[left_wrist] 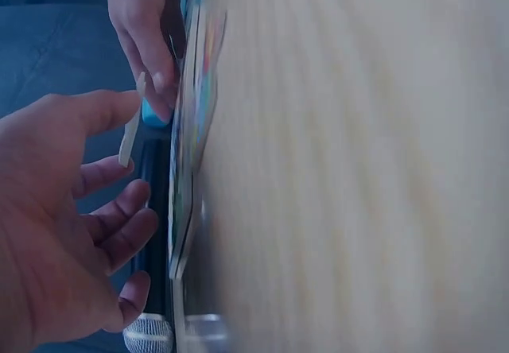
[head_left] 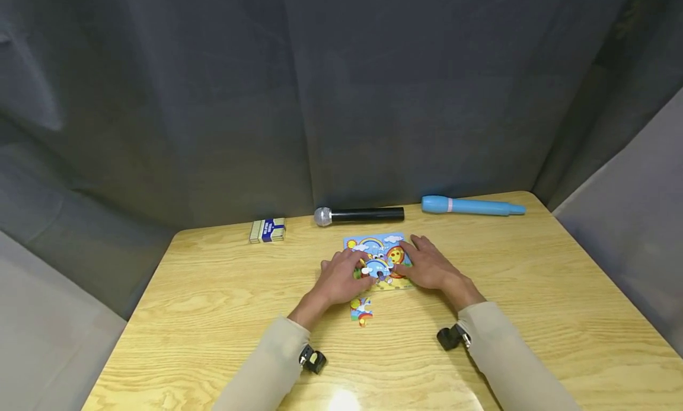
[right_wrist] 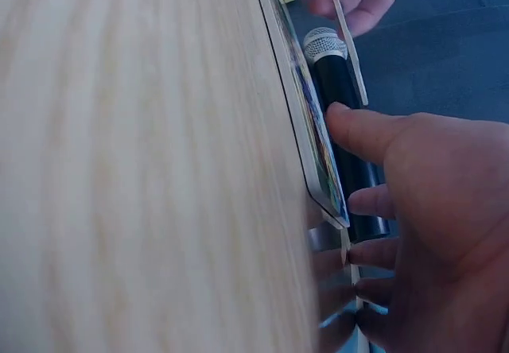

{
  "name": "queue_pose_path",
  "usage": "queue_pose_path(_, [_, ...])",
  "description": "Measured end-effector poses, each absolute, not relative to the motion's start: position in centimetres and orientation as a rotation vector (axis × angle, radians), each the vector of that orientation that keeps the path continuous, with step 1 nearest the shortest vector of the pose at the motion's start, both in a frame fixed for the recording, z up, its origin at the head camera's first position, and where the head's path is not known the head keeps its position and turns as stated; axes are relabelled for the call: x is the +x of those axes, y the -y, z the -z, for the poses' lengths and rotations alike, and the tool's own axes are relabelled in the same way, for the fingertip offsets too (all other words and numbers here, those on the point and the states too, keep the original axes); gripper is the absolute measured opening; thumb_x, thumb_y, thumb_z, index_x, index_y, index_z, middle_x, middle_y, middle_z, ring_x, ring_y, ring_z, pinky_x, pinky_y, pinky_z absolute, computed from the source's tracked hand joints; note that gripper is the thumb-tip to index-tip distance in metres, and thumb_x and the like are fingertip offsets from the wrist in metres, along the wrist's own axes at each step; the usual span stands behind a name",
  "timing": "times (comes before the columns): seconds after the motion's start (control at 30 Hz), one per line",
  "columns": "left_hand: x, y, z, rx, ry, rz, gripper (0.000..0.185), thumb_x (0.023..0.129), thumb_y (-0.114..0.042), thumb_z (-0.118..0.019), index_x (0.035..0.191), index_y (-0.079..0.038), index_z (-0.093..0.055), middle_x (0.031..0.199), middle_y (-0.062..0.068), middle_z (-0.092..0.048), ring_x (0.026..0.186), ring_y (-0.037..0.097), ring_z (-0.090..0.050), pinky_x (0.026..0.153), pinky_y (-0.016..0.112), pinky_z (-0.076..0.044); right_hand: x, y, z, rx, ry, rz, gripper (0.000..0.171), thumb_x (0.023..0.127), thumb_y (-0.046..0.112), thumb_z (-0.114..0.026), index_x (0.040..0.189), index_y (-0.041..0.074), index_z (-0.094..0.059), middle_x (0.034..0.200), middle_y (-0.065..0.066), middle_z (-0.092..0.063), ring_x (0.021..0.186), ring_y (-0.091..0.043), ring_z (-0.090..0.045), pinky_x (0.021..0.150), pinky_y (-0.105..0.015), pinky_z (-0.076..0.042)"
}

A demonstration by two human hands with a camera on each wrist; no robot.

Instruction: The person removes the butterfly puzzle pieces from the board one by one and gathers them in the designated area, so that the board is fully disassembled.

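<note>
A colourful jigsaw puzzle board (head_left: 396,284) lies flat on the table between both hands. My left hand (head_left: 340,279) pinches a thin puzzle piece (left_wrist: 128,134) between thumb and index finger, over the board's middle; the piece is edge-on and tilted in both wrist views. The other left fingers are loosely bent. My right hand (head_left: 431,267) is at the board's right side, its fingers spread along the edge and its thumb (right_wrist: 362,130) reaching over the printed face. Near the board's lower left, a loose cluster of joined puzzle pieces (head_left: 361,310) lies on the wood.
Behind the board lies a black microphone (head_left: 368,214) with a silver head. A blue pen-shaped object (head_left: 475,206) is at the back right, and a small pack of pale sticks (head_left: 268,230) at the back left. Dark curtain (head_left: 299,102) hangs beyond the table's back edge.
</note>
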State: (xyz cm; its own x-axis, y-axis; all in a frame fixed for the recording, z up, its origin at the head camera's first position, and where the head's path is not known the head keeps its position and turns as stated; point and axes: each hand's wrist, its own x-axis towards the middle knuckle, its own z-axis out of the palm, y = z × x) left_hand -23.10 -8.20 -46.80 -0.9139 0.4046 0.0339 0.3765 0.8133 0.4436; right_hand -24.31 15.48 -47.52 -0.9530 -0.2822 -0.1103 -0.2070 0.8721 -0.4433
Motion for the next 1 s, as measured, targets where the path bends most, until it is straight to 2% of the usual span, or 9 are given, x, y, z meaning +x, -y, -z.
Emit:
queue_pose_path(0.13, [-22.1, 7.9, 46.6, 0.677, -2.919, -0.663, 0.041, 0.085, -0.051, -0.066, 0.118, -0.027, -0.059, 0.103, -0.006, -0.057, 0.102, 0.013, -0.051, 0.079, 0.036, -0.030, -24.2, -15.8, 47.5, -0.410, -2.907, 0.613, 0.069, 0.095, 0.046, -0.054, 0.149, 0.007, -0.036, 0.156, -0.025, -0.023, 0.145, -0.046, -0.017, 0.115, -0.059, -0.017])
queue_pose_path(0.4, [-20.4, 7.3, 46.4, 0.723, -2.883, -0.600, 0.050, 0.084, -0.051, -0.066, 0.127, -0.026, -0.058, 0.110, -0.005, -0.054, 0.106, 0.012, -0.047, 0.078, 0.033, -0.028, -24.1, -16.1, 47.6, -0.443, -2.896, 0.600, 0.067, 0.095, 0.047, -0.054, 0.148, 0.009, -0.037, 0.156, -0.025, -0.023, 0.145, -0.046, -0.017, 0.115, -0.060, -0.018])
queue_pose_path(0.63, [-19.6, 6.7, 46.4, 0.755, -2.862, -0.559, 0.042, 0.082, -0.051, -0.069, 0.118, -0.031, -0.060, 0.115, -0.007, -0.055, 0.105, 0.013, -0.045, 0.078, 0.033, -0.027, -24.2, -16.5, 47.8, -0.439, -2.897, 0.613, 0.068, 0.095, 0.049, -0.053, 0.149, 0.011, -0.038, 0.157, -0.023, -0.023, 0.145, -0.045, -0.017, 0.114, -0.060, -0.018])
queue_pose_path(0.77, [-19.1, 6.5, 46.6, 0.764, -2.848, -0.516, 0.040, 0.080, -0.052, -0.070, 0.114, -0.033, -0.060, 0.111, -0.007, -0.052, 0.100, 0.013, -0.041, 0.076, 0.033, -0.025, -24.2, -16.6, 47.9, -0.433, -2.894, 0.616, 0.069, 0.094, 0.050, -0.053, 0.149, 0.012, -0.037, 0.158, -0.022, -0.022, 0.146, -0.045, -0.017, 0.115, -0.060, -0.017])
queue_pose_path(1.0, [-18.6, 6.5, 46.5, 0.768, -2.859, -0.457, 0.042, 0.076, -0.048, -0.075, 0.110, -0.028, -0.063, 0.105, -0.006, -0.047, 0.095, 0.014, -0.038, 0.075, 0.034, -0.024, -24.4, -16.6, 48.2, -0.440, -2.885, 0.628, 0.068, 0.095, 0.050, -0.052, 0.149, 0.012, -0.037, 0.158, -0.022, -0.022, 0.146, -0.045, -0.016, 0.115, -0.060, -0.017])
